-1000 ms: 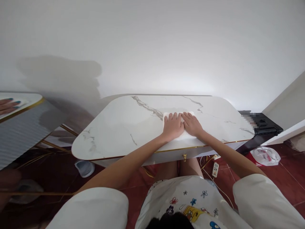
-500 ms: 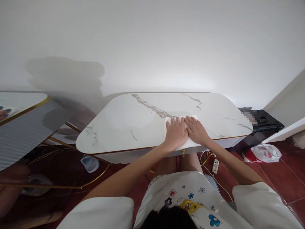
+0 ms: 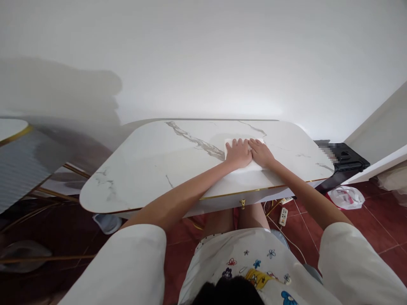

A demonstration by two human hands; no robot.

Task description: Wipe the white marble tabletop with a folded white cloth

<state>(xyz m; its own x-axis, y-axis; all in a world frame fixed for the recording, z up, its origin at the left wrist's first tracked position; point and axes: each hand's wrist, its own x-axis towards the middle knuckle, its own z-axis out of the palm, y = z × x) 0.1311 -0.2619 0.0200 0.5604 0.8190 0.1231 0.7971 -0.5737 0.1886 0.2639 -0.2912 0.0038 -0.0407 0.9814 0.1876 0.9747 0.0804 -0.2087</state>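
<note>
Fronting a white wall [image 3: 203,59], veined tabletop [image 3: 136,165]

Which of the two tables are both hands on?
The middle table, with left hand and right hand on a white cloth; the left table is partly cropped.

A long, white, grey-veined, gold-edged desk [image 3: 140,169] with rounded corners stretches across the middle of the frame, a flat white cloth [image 3: 251,166] lying on it right of centre.
</note>
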